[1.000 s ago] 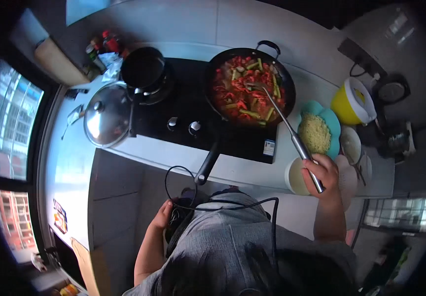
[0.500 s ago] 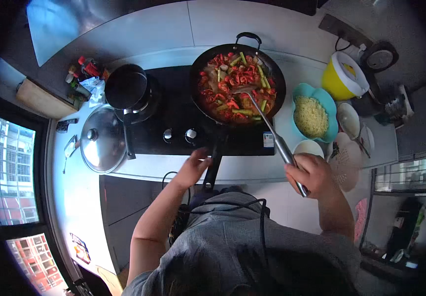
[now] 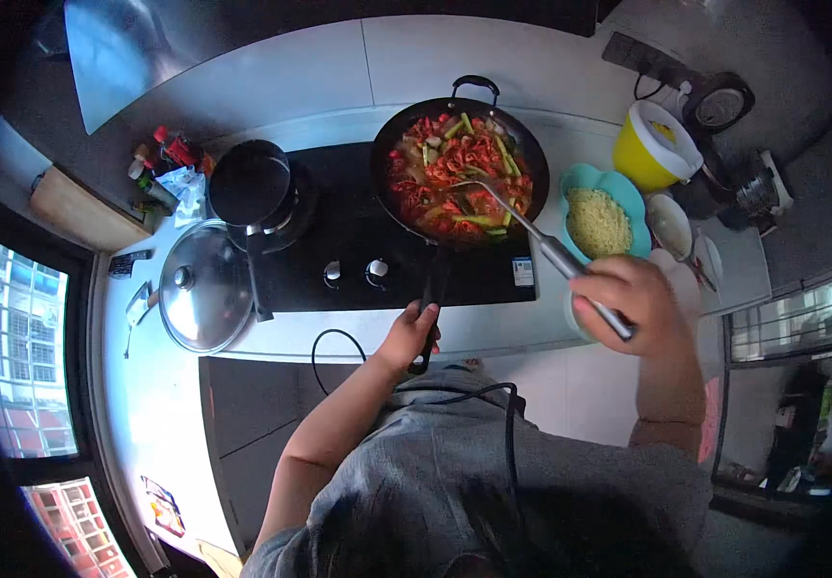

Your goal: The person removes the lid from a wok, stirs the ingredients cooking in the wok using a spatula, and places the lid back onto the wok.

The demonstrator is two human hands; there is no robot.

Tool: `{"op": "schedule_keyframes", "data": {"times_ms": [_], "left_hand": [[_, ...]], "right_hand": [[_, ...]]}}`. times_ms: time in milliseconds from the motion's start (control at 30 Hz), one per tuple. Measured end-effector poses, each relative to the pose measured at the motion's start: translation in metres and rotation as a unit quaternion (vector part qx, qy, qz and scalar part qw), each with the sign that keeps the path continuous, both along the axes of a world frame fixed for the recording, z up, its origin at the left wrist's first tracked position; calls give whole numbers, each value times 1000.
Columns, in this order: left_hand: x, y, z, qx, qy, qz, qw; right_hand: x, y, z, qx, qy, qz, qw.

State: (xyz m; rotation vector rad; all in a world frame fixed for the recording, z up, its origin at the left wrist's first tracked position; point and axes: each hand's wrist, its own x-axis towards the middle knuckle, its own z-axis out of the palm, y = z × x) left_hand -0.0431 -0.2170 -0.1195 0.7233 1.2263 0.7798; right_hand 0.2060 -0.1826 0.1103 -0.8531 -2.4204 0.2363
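Observation:
A black wok (image 3: 384,205) sits on the stove, full of red crayfish (image 3: 474,154) with green stalks in a reddish sauce. My left hand (image 3: 410,337) is closed around the wok's long black handle (image 3: 432,279). In my right hand (image 3: 633,301) is the metal handle of a spatula (image 3: 560,256), slanting down to the left into the wok. The spatula's blade is partly sunk among the crayfish, so its edge is hard to make out.
Left of the wok stand a black saucepan (image 3: 250,183) and a glass lid (image 3: 206,286). To the right are a turquoise bowl (image 3: 577,178) of pale yellow noodle-like food, a yellow and white container (image 3: 643,159) and a white bowl (image 3: 669,223). A black cable (image 3: 509,424) hangs across my front.
My left hand has moved right and closed on the wok handle. My right hand has shifted slightly right and up with the spatula, its blade lower in the food.

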Motion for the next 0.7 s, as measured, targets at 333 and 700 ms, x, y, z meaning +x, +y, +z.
{"op": "schedule_keyframes", "data": {"times_ms": [333,700], "left_hand": [[0,0,-1,13,-14,7,1000],[2,0,-5,22,-13,10,1000]], "right_hand": [[-7,6,1,-52,-79,16,995],[-6,2,12,-74,-133,46,987]]}}
